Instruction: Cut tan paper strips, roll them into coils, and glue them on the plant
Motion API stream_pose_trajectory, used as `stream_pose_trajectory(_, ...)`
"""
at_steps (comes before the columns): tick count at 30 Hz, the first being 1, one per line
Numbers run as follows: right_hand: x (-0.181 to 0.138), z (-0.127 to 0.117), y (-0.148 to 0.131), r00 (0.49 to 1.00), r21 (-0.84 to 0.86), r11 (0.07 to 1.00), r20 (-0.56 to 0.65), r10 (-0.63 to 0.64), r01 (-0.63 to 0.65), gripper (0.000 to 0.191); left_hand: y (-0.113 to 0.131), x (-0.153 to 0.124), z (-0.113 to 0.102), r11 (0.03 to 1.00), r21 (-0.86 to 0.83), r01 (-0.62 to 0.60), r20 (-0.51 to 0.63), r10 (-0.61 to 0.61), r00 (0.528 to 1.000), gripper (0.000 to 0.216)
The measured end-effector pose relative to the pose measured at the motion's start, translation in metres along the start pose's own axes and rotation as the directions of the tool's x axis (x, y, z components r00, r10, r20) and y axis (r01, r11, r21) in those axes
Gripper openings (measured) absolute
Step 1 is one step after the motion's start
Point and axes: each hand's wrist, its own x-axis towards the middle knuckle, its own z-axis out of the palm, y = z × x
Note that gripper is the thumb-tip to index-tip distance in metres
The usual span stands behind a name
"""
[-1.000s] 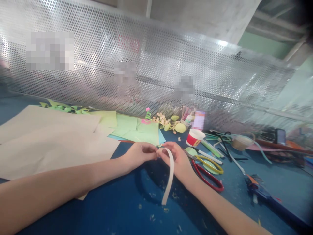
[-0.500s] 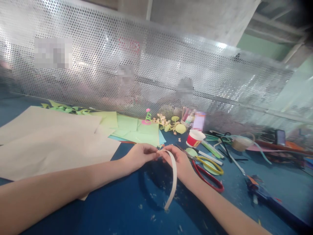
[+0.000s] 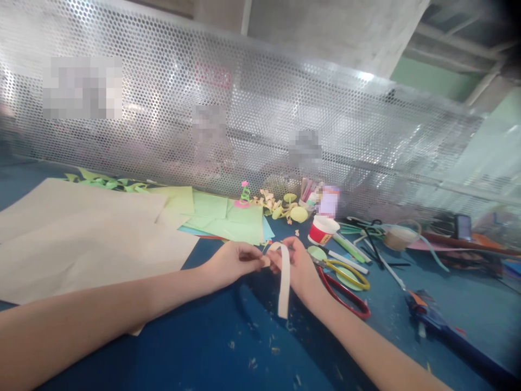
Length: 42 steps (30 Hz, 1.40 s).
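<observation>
Just below the centre of the frame, the curled upper end of a pale strip (image 3: 284, 288) is pinched by the nearly closed fingertips of the left hand (image 3: 238, 262) and right hand (image 3: 300, 266), its loose end left hanging lower. A beige sheet (image 3: 93, 239) is spread at the left.

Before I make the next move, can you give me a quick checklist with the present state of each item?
1. Right hand has the pale paper strip: ok, held at the fingertips.
2. Strip's lower end clear of both hands: ok, it hangs over the blue table.
3. Left hand's small pale piece joined to the strip: cannot tell, fingers cover it.
4. Scissors clear of the right hand: cannot tell, their tips are hidden behind it.
5. Red-and-white cup upright: ok.
6. Table free of scraps: not ok, small bits lie below the hands.
</observation>
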Motion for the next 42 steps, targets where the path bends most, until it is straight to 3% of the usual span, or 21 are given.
stream_pose_trajectory(5,-0.002,-0.002,-0.002,0.999,-0.053,0.998,0.015,-0.04,0.041,0.023,0.002,0.0,-0.002,0.998,-0.063,0.0,-0.037,-0.002,0.999,0.02)
stream_pose_trajectory(11,-0.007,-0.004,-0.005,0.965,-0.184,0.949,0.0,-0.261,0.256,0.017,0.001,0.001,-0.005,0.99,-0.141,-0.025,-0.076,0.014,0.997,0.021)
stream_pose_trajectory(17,-0.01,-0.001,-0.005,0.913,-0.336,0.857,0.026,-0.407,0.391,0.01,-0.002,0.001,-0.005,0.979,-0.197,0.044,-0.115,-0.068,0.991,0.021)
stream_pose_trajectory(26,-0.012,-0.001,-0.008,0.872,-0.464,0.754,0.091,-0.481,0.465,0.009,0.0,0.001,-0.005,0.977,-0.213,0.025,-0.128,-0.054,0.99,0.021)
stream_pose_trajectory(30,-0.01,-0.003,-0.005,0.883,-0.466,0.764,0.088,-0.462,0.446,0.016,-0.001,0.002,-0.004,0.987,-0.157,-0.016,-0.093,0.002,0.996,0.022)
stream_pose_trajectory(35,-0.005,-0.003,0.001,0.849,-0.456,0.745,0.049,-0.525,0.487,0.017,0.0,0.001,-0.003,0.997,-0.08,-0.008,-0.051,0.004,0.999,0.024)
stream_pose_trajectory(39,-0.006,-0.004,0.001,0.894,-0.471,0.777,0.061,-0.443,0.417,0.017,-0.001,0.001,-0.003,1.0,-0.024,-0.018,-0.046,0.017,0.999,0.023)
stream_pose_trajectory(42,-0.007,-0.005,0.001,0.898,-0.483,0.773,0.065,-0.436,0.411,0.016,-0.001,0.0,-0.003,0.999,-0.007,-0.038,-0.034,0.038,0.999,0.02)
